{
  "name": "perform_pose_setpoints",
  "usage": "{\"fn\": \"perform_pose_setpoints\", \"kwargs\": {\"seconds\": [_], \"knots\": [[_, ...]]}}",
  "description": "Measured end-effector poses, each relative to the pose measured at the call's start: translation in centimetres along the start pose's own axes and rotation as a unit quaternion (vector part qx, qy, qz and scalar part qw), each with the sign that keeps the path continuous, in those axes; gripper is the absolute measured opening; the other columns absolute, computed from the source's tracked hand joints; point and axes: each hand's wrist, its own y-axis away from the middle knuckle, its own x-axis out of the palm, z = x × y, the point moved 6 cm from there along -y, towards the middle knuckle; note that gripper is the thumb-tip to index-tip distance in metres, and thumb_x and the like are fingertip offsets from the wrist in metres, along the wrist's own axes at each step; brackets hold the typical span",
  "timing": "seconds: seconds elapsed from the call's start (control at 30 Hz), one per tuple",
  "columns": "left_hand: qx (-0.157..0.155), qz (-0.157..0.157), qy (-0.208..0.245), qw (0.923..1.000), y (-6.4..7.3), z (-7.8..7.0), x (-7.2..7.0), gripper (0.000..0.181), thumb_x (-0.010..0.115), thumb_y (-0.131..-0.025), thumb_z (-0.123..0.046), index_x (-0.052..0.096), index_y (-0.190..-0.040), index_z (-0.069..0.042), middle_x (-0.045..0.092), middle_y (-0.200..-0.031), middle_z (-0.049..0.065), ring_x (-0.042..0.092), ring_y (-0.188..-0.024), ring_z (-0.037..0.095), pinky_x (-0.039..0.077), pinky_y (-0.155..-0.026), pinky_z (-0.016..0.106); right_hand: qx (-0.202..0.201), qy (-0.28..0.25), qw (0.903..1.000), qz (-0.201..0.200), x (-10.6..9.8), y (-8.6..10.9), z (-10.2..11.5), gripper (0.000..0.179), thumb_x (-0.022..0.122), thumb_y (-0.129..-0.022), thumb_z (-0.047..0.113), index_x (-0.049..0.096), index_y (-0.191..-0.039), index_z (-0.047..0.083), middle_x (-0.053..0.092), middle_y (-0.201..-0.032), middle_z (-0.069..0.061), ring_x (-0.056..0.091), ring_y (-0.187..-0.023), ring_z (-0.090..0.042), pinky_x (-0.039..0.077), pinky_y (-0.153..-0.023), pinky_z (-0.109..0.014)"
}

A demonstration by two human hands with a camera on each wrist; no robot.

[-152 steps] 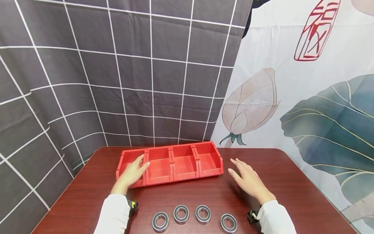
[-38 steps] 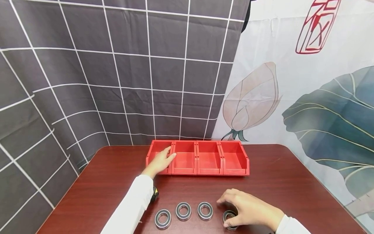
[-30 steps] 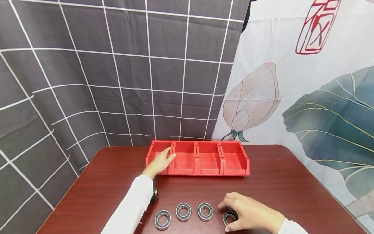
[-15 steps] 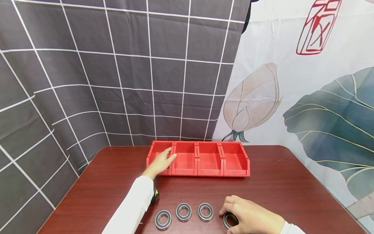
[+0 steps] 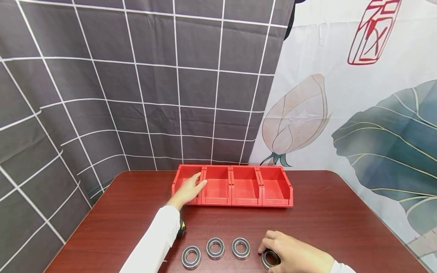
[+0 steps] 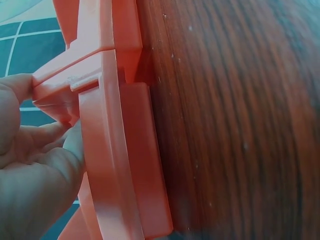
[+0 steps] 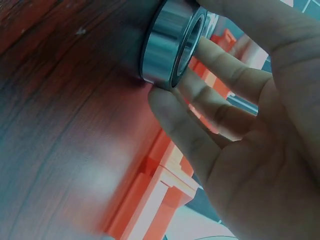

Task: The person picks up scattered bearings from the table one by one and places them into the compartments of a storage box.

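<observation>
A row of red open-front bins (image 5: 218, 203) stands at the back of the table. My left hand (image 5: 187, 191) grips the wall between its first two compartments from the left; the left wrist view has the thumb and fingers on either side of the red plastic (image 6: 102, 150). At the front right, my right hand (image 5: 295, 254) holds the rightmost ball bearing (image 5: 264, 260) between thumb and fingers. In the right wrist view this bearing (image 7: 165, 45) lies flat on the table, with fingertips against its rim; the thumb's tip is partly cut off.
Three more bearings lie to the left of the right hand: a near-left one (image 5: 184, 258), a middle one (image 5: 209, 249) and another (image 5: 234, 249). The brown table (image 5: 112, 220) meets a dark checked cloth (image 5: 153, 94) behind the bins.
Compared with the earliest frame, the red bins have shifted right and straightened, the left hand along with them. My right hand has come down from beside the bins and closed round the rightmost bearing.
</observation>
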Motion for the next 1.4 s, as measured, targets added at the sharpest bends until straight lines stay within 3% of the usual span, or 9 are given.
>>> {"fn": "perform_pose_setpoints", "kwargs": {"seconds": [0.27, 0.5, 0.77, 0.93, 1.1, 1.4], "knots": [[0.002, -0.001, 0.002, 1.0, 0.0, -0.1, 0.1, 0.07, 0.055, -0.094, -0.049, 0.035, -0.149, -0.011, 0.046, -0.145, 0.014, 0.05, -0.128, 0.034, 0.042, -0.102, 0.052, 0.014, 0.02, 0.9997, 0.006, 0.0, -0.2, 0.3, 0.028, 0.077, -0.079, 0.042, 0.061, -0.1, 0.032, 0.049, -0.092, 0.019, 0.045, -0.081, 0.0, 0.048, -0.065, -0.02], [-0.001, 0.002, 0.002, 1.0, 0.0, 0.0, 0.2, 0.071, 0.055, -0.093, -0.051, 0.035, -0.149, -0.011, 0.045, -0.146, 0.014, 0.05, -0.128, 0.033, 0.042, -0.102, 0.052, 0.025, 0.013, 0.9994, 0.02, 0.1, -0.1, 0.2, 0.034, 0.071, -0.079, 0.055, 0.061, -0.101, 0.031, 0.049, -0.092, 0.018, 0.045, -0.08, -0.001, 0.05, -0.062, -0.02], [0.002, -0.001, 0.001, 1.0, 0.0, 0.0, 0.1, 0.07, 0.054, -0.094, -0.05, 0.035, -0.149, -0.011, 0.045, -0.146, 0.014, 0.05, -0.128, 0.033, 0.042, -0.102, 0.052, -0.015, 0.054, 0.9984, 0.007, 0.3, -0.5, 0.8, 0.035, 0.073, -0.079, 0.053, 0.062, -0.1, 0.027, 0.049, -0.092, 0.017, 0.042, -0.08, 0.0, 0.046, -0.064, -0.019], [0.006, -0.005, 0.002, 1.0, -0.2, 0.0, 0.2, 0.069, 0.054, -0.094, -0.049, 0.036, -0.149, -0.01, 0.046, -0.145, 0.014, 0.05, -0.127, 0.033, 0.041, -0.102, 0.052, -0.011, 0.053, 0.9985, 0.008, 0.1, -0.4, 0.8, 0.033, 0.07, -0.081, 0.054, 0.061, -0.102, 0.03, 0.049, -0.093, 0.018, 0.043, -0.082, 0.0, 0.047, -0.064, -0.019], [0.007, -0.006, 0.002, 1.0, -0.1, 0.1, 0.2, 0.07, 0.054, -0.094, -0.051, 0.036, -0.148, -0.01, 0.046, -0.145, 0.014, 0.051, -0.127, 0.033, 0.041, -0.102, 0.052, -0.012, 0.059, 0.9981, -0.014, -0.4, -0.2, 1.0, 0.023, 0.072, -0.084, 0.038, 0.058, -0.101, 0.033, 0.047, -0.092, 0.019, 0.044, -0.083, 0.0, 0.048, -0.064, -0.019], [0.007, -0.009, 0.001, 0.9999, -0.1, 0.3, 0.3, 0.07, 0.055, -0.094, -0.049, 0.037, -0.148, -0.008, 0.047, -0.144, 0.015, 0.05, -0.127, 0.034, 0.042, -0.102, 0.052, -0.042, 0.095, 0.9914, -0.079, -1.7, -0.2, 1.8, 0.025, 0.072, -0.081, 0.028, 0.057, -0.102, 0.031, 0.047, -0.094, 0.017, 0.044, -0.084, 0.0, 0.047, -0.066, -0.018]]}}
